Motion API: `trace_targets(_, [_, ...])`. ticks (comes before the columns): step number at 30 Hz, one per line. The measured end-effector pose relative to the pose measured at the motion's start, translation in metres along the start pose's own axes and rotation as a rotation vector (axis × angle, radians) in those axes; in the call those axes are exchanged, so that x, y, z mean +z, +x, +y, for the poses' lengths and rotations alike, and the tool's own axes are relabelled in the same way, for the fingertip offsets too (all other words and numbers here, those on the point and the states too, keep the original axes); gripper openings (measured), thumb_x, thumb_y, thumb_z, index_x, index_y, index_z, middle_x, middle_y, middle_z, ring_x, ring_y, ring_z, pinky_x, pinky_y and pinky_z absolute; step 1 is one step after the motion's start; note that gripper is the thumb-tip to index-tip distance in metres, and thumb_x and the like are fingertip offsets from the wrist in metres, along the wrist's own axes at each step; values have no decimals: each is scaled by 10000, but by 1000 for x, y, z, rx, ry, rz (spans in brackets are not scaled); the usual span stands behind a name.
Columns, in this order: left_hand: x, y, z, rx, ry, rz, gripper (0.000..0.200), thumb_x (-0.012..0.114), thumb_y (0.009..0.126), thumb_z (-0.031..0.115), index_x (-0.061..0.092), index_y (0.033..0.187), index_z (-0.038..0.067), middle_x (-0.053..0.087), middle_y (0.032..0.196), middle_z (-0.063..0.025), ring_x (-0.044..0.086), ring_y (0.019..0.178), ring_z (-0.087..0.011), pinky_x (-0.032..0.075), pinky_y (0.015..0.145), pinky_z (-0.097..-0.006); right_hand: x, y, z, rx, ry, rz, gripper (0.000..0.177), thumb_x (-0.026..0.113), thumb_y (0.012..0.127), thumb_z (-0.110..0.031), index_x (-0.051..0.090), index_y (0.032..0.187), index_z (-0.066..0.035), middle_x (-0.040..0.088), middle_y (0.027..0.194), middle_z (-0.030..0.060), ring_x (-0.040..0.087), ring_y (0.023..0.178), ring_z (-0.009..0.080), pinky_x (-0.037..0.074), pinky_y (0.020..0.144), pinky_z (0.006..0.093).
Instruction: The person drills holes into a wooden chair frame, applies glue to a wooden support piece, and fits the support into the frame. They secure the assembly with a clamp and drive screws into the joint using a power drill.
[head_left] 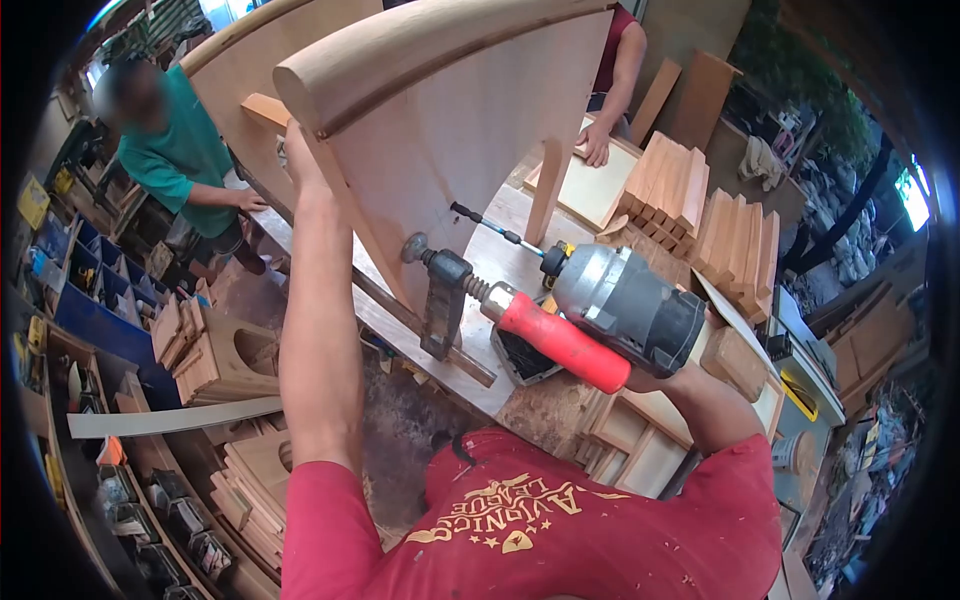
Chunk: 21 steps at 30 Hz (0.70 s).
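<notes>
A large curved wooden panel [440, 120] with a rounded top rail stands tilted in front of me. My left hand [296, 155] reaches up behind its left edge and is partly hidden; its fingers cannot be made out. A cordless driver [635, 305] with a long bit [500, 230] points at the panel, the bit's dark tip at or close to its face. My right hand [665, 375] is beneath the driver, mostly hidden by it, holding it. A clamp with a red handle [565, 343] sits at the panel's lower edge, its round pad against the wood.
Behind the panel on the left stands a person in a green shirt [175, 150]. Another person's hand [595, 145] rests on a framed board at the back right. Stacked wood pieces [665, 190] lie right; shelves and bins [110, 330] stand left.
</notes>
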<state>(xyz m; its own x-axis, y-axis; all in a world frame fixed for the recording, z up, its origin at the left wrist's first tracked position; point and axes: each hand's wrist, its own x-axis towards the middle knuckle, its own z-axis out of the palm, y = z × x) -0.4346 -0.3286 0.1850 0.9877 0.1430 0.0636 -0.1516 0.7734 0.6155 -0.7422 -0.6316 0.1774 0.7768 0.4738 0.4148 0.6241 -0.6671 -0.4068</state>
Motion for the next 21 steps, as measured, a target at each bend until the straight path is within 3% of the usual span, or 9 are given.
trace_targets(2, [0,2,-2,-7,-6,-5,448,456,967,431,593,1129,36,640,1019,-92,626,968,-216,499,848,-364,-2,4,3,-69,-91,-11,498,716,847,-326,601,1285,-119,600,1271,113,558,1190,315,414,1012,456])
trace_targets(4, [0,3,-2,-15,-4,-1,445,457,966,428,593,1129,37,640,1018,-92,627,965,-217,501,846,-364,-8,17,-4,-100,-71,-3,469,709,839,-247,594,1280,-133,601,1265,110,563,1177,321,431,1000,447])
trace_targets(9, [-2,9,-1,-41,9,-29,438,459,963,421,592,1129,39,639,1017,-92,628,958,-218,504,841,-365,-1,23,0,-10,-139,-18,459,724,805,-247,602,1235,-142,619,1201,112,603,1110,305,466,957,444])
trace_targets(10, [-4,8,0,-49,17,-28,436,459,962,420,592,1129,40,638,1017,-92,629,957,-218,505,840,-365,8,9,11,-79,-113,56,444,737,785,-256,616,1195,-140,636,1147,107,611,1073,297,476,936,439])
trace_targets(14, [-3,5,-1,-59,34,-22,430,461,959,415,592,1129,42,637,1016,-92,630,951,-219,508,836,-366,22,0,29,-17,128,79,412,753,765,-266,627,1132,-129,652,1065,95,623,1007,272,496,889,404])
trace_targets(19, [-6,4,-4,-59,14,-13,422,463,956,408,591,1129,44,636,1014,-93,632,944,-221,511,831,-367,6,18,11,-96,-115,24,355,750,773,-251,654,1096,-135,655,1060,67,644,948,270,508,855,388])
trace_targets(21, [-3,2,-1,-46,-2,-7,420,464,955,405,591,1129,45,636,1014,-93,633,942,-221,512,829,-367,-4,27,-5,-141,-127,67,414,744,778,-239,644,1171,-152,656,1110,72,643,1010,284,501,877,393])
